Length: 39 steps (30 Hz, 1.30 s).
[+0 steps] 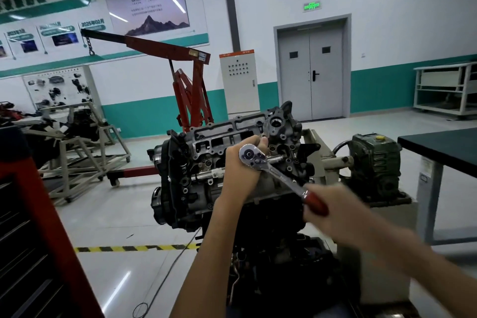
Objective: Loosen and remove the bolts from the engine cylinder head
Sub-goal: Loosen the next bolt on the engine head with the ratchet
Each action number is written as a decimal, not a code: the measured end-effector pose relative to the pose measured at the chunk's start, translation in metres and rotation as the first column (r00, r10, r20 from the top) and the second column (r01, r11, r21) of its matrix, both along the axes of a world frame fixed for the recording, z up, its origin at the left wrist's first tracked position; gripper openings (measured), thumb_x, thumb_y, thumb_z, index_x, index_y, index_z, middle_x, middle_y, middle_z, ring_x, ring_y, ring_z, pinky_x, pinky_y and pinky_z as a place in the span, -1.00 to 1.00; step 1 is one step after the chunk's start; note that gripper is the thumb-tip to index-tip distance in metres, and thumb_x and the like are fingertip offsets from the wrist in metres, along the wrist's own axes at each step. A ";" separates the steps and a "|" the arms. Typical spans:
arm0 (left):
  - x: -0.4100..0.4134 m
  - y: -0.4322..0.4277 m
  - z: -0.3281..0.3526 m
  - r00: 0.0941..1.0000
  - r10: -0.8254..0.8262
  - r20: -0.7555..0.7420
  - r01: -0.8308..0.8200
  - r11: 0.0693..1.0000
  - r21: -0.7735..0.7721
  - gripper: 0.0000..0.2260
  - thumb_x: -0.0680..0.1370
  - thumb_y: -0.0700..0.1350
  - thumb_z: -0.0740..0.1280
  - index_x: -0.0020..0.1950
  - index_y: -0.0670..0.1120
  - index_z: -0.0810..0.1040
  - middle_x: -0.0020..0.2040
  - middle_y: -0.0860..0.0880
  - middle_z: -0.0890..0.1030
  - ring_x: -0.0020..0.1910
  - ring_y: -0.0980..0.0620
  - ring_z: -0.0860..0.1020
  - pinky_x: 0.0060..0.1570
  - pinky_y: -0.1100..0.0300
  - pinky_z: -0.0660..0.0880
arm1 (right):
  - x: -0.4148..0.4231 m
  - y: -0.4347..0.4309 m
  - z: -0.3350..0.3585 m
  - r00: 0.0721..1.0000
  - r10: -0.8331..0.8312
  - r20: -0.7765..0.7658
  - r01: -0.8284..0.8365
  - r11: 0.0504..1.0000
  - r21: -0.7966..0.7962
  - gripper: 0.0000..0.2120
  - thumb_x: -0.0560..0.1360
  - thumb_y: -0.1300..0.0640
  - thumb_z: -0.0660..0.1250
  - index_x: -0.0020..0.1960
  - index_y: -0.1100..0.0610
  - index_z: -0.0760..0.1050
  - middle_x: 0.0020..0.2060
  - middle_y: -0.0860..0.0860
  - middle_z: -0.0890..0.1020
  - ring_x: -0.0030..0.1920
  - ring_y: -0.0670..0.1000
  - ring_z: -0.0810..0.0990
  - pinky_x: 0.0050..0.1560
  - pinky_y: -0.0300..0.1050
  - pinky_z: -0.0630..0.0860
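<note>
Two hands on ratchet (284, 178) at cyl. head (227, 129): L hand (240, 173) curls round drive end, R hand (338, 214) clamps red handle (316, 202). Expect stiff bolts; pull at handle's near end.

Red-handled chrome ratchet (281, 175), grey engine (232, 137), yellow-black floor stripe (134, 248)

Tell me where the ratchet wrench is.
Head view, centre: the ratchet wrench slants across the cylinder head, left hand holding its drive end, right hand gripping its red handle.
</note>
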State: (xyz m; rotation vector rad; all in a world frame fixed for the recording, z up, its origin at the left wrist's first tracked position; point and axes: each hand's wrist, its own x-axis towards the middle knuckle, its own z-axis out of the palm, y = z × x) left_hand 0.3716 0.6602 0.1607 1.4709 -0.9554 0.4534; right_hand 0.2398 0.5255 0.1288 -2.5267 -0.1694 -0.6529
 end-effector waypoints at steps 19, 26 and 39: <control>-0.004 -0.009 -0.001 1.000 -0.006 -0.028 0.005 0.999 -0.035 -0.60 0.61 -0.22 0.25 -0.40 -0.04 0.24 -0.48 0.13 0.22 -0.45 0.18 0.18 -0.40 0.27 0.17 | 0.000 0.048 -0.026 0.975 0.188 -0.123 -0.098 0.849 0.519 -0.76 0.43 0.20 0.35 -0.35 0.14 0.35 -0.64 -0.03 0.45 -0.63 -0.06 0.43 -0.53 -0.20 0.37; 0.000 0.002 0.002 1.000 0.010 -0.015 -0.010 1.000 0.016 -0.62 0.62 -0.15 0.24 -0.31 -0.38 0.39 -0.46 -0.04 0.31 -0.45 0.10 0.24 -0.43 0.24 0.20 | 0.007 -0.021 0.031 0.989 -0.134 0.065 0.146 0.956 -0.256 -0.80 0.42 0.07 0.34 -0.29 -0.08 0.33 -0.45 -0.11 0.50 -0.45 -0.16 0.49 -0.45 -0.30 0.43; -0.004 -0.015 0.000 0.998 -0.031 -0.052 0.028 0.997 -0.068 -0.53 0.61 -0.22 0.24 -0.45 0.09 0.24 -0.50 0.16 0.23 -0.46 0.20 0.17 -0.41 0.34 0.16 | 0.005 0.056 -0.034 0.987 0.137 -0.078 -0.079 0.856 0.511 -0.73 0.44 0.24 0.31 -0.36 0.07 0.30 -0.63 -0.03 0.40 -0.66 -0.12 0.37 -0.58 -0.23 0.30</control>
